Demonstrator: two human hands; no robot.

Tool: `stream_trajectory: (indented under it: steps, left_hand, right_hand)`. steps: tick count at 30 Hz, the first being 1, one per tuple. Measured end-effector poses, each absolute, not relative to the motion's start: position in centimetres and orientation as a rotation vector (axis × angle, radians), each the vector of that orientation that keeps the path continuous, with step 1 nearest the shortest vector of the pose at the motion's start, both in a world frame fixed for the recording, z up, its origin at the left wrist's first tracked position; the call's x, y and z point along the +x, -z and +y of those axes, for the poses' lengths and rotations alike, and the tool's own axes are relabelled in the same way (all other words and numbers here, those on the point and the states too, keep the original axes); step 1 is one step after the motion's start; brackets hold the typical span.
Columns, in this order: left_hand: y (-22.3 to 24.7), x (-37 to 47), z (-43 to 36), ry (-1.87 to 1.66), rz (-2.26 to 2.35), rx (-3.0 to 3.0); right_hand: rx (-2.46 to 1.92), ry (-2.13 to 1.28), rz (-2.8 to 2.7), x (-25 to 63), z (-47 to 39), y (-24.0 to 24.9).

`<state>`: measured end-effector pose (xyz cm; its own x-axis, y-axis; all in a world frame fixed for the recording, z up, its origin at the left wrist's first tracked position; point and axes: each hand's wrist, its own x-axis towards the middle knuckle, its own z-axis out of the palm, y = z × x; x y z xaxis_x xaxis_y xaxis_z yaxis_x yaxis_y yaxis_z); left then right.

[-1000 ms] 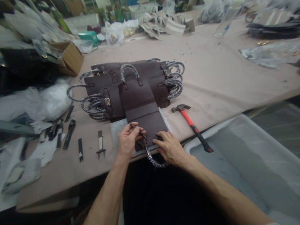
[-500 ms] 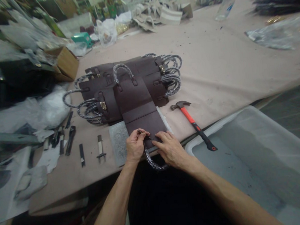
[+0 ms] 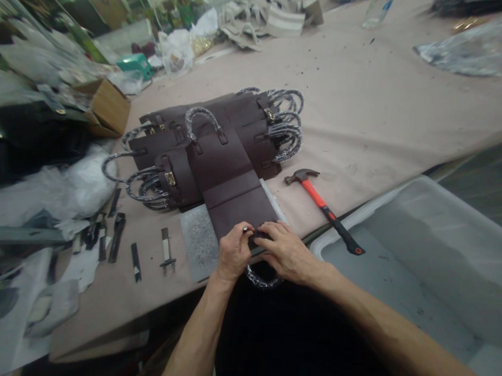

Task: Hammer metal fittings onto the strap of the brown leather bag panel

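Observation:
A dark brown leather bag panel (image 3: 239, 202) lies over a grey slab (image 3: 198, 240) at the table's front edge. One plastic-wrapped handle (image 3: 204, 115) stands at its far end, another (image 3: 263, 280) hangs off the near edge. My left hand (image 3: 236, 250) is closed on a small tool (image 3: 245, 229) with a round metal end, held over the panel's near end. Beside it, my right hand (image 3: 287, 252) rests on the near right corner, fingers bent and pressed together; what they grip, if anything, is hidden. A claw hammer (image 3: 323, 207) lies to the right.
More brown bag pieces (image 3: 157, 145) with wrapped handles are piled behind the panel. A fork-shaped tool (image 3: 166, 251) and a dark strip (image 3: 135, 262) lie on the left. A grey plastic bin (image 3: 387, 248) stands at the right, against the table's edge (image 3: 400, 176).
The tool in my left hand has tipped up, so its round end now shows. My left hand has shifted slightly right and turned. The near handle hangs a little lower behind the hands.

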<state>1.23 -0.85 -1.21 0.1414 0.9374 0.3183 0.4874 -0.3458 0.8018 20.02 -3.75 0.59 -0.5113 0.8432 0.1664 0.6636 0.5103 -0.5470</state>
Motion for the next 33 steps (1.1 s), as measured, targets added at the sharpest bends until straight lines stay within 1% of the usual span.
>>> stream_trajectory:
  steps: [2,4,7,8,10,12,14,19,22,24,27,29,31,33]
  left_hand:
    - [1.7,1.4,-0.8,-1.157,1.345,1.934]
    - [2.0,1.5,-0.7,-1.192,1.351,1.926]
    - [2.1,1.4,-0.5,-1.203,1.327,1.953]
    - [2.2,1.4,-0.5,-1.194,1.304,1.981]
    - [2.3,1.3,-0.5,-1.175,1.259,2.042]
    - [2.6,1.2,-0.6,-1.176,1.241,2.074]
    - [2.8,1.2,-0.7,-1.180,1.245,2.081]
    - [3.0,1.4,-0.6,-1.212,1.257,2.099]
    - [3.0,1.4,-0.6,-1.231,1.251,2.122]
    - [3.1,1.4,-0.6,-1.240,1.240,2.137]
    - [3.4,1.4,-0.6,-1.258,1.242,2.151]
    - [3.6,1.4,-0.6,-1.267,1.247,2.166]
    - [3.9,1.4,-0.6,-1.265,1.244,2.186]
    - [4.2,1.4,-0.6,-1.257,1.244,2.190]
  right_hand:
    - [-1.219,-0.590,-2.180,21.3,-3.2,-0.4]
    - [-1.337,-0.479,-2.019,23.4,-2.4,-0.3]
    - [-1.753,-0.250,-1.924,27.3,-1.1,-0.1]
    - [-1.912,-0.231,-1.897,28.5,-0.8,-0.1]
    - [-2.166,-0.391,-1.759,30.5,-0.1,-0.2]
    - [-2.256,-0.653,-1.564,31.7,0.5,-0.4]
    - [-2.235,-0.855,-1.428,32.0,1.1,-0.8]
    - [-2.039,-1.259,-1.356,30.1,1.0,-3.7]
    - [-1.933,-1.343,-1.325,28.0,-1.3,-6.2]
    - [-1.841,-1.173,-1.449,26.8,-3.2,-7.9]
    - [-1.677,-0.635,-1.872,25.7,-5.2,-9.9]
    - [-1.633,-0.364,-2.162,25.4,-5.6,-11.0]
    - [-1.633,-0.237,-2.374,25.1,-5.6,-12.1]
    - [-1.608,-0.168,-2.407,24.9,-5.7,-13.1]
